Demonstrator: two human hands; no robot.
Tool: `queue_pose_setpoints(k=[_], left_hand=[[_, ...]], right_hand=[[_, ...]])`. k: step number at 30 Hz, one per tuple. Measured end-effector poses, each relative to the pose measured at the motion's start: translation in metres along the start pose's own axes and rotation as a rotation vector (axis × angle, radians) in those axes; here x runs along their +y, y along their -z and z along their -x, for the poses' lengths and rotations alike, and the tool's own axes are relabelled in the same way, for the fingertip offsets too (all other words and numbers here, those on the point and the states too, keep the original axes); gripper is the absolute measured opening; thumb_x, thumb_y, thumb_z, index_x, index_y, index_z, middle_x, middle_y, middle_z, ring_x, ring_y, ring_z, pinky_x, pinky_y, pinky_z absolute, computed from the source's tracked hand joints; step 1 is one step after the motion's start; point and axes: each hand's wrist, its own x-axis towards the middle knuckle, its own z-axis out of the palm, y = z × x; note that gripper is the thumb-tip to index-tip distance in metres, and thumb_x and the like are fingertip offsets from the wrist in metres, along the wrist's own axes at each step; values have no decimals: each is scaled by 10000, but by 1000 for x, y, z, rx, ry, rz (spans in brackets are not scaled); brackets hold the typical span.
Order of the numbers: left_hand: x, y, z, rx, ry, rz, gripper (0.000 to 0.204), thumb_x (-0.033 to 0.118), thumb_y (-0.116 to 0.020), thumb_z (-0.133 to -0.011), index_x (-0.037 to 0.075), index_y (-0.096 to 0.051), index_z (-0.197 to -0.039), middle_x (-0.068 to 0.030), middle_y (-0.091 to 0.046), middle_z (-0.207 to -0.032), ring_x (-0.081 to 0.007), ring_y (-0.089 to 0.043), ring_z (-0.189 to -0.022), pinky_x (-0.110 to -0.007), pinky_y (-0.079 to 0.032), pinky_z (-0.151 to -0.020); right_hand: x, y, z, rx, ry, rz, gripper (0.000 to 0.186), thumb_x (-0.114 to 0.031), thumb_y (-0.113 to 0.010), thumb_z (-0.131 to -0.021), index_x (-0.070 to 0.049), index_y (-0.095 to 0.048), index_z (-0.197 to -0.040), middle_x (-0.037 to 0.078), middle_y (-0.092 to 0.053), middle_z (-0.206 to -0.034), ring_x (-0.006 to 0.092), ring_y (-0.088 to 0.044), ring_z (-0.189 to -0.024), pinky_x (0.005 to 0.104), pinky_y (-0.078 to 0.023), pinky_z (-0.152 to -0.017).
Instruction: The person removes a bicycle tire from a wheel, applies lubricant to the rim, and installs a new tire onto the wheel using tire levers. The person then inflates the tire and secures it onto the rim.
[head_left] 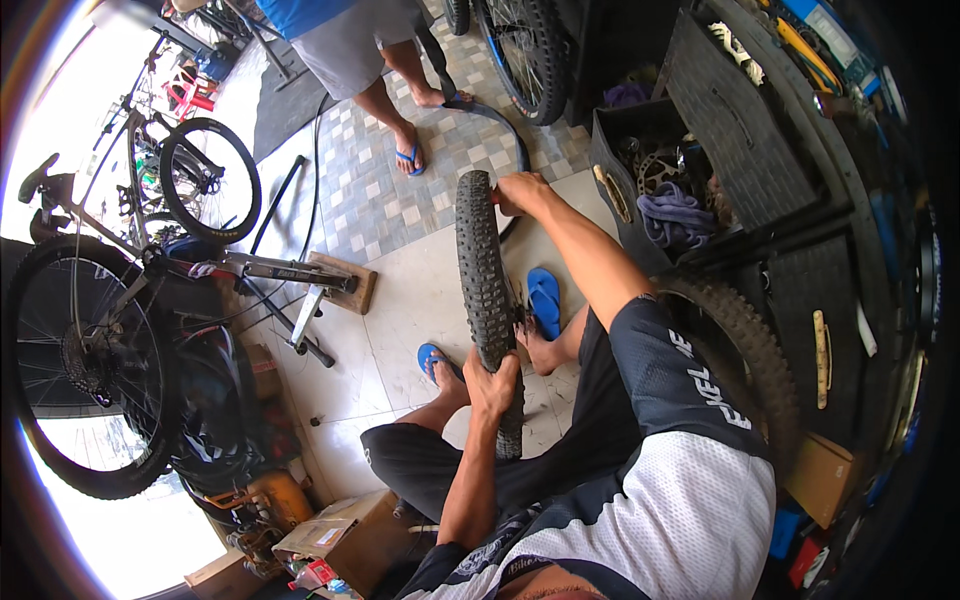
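Observation:
A knobby black bicycle tire (pixel 480 270) stands upright between my legs, seen nearly edge-on. My left hand (pixel 492 385) is closed around its near part, the thumb lying over the tread. At the far end my right hand (pixel 520 192) is closed at the tire's right edge; its fingertips are partly hidden. The inner side of the tire faces mostly away, so I cannot tell what sits inside it. A black hose or tube (pixel 522 150) curves along the floor and passes behind my right hand.
Another person's legs (pixel 385 100) stand ahead on grey checkered tiles. A bicycle (pixel 130 240) and a metal repair stand (pixel 310 290) are at the left. On the right, an open black drawer (pixel 640 150) holds parts and a purple rag (pixel 675 215). Cardboard boxes (pixel 335 540) lie near-left.

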Motion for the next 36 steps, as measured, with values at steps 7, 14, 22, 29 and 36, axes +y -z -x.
queue_pose_setpoints(k=[7, 14, 22, 29, 36], left_hand=[[2, 9, -10, -80, 75, 89, 286, 170, -690, -852, -54, -659, -1028, -83, -687, -781, -151, -624, -683, -338, -524, -651], [23, 33, -29, -232, 195, 186, 273, 201, -731, -931, -21, -662, -1074, -81, -719, -824, -148, -671, -703, -303, -536, -654], [41, 42, -69, -348, 141, 160, 379, 334, -726, -931, -37, -668, -986, -156, -716, -813, -241, -703, -662, -374, -572, -602], [42, 49, -80, -337, 172, 200, 408, 360, -757, -921, -19, -621, -992, -171, -701, -868, -271, -716, -664, -405, -594, -579], [55, 58, -106, -415, 207, 211, 497, 347, -807, -875, -60, -630, -1099, -179, -697, -900, -263, -702, -664, -393, -588, -592]], right_hand=[[25, -12, -37, 101, -157, -367, 274, -272, -783, -756, -49, -775, -914, 225, -761, -942, 376, -747, -952, 448, -584, -851], [26, 47, 51, 474, 18, -645, 546, -265, -785, -806, -47, -559, -1252, 126, -682, -981, 225, -664, -688, 419, -549, -574], [20, 162, 263, 551, 116, -597, 498, -161, -726, -908, 30, -573, -1342, 258, -700, -1207, 398, -710, -1037, 435, -564, -895], [1, 219, 441, 1267, -336, 30, 683, -211, -742, -931, -147, -429, -1535, 217, -708, -1209, 410, -711, -985, 496, -564, -814], [56, 263, 540, 1193, -1054, 409, 328, -358, -704, -961, -146, -660, -1208, 191, -733, -1093, 416, -696, -1048, 545, -544, -880]])
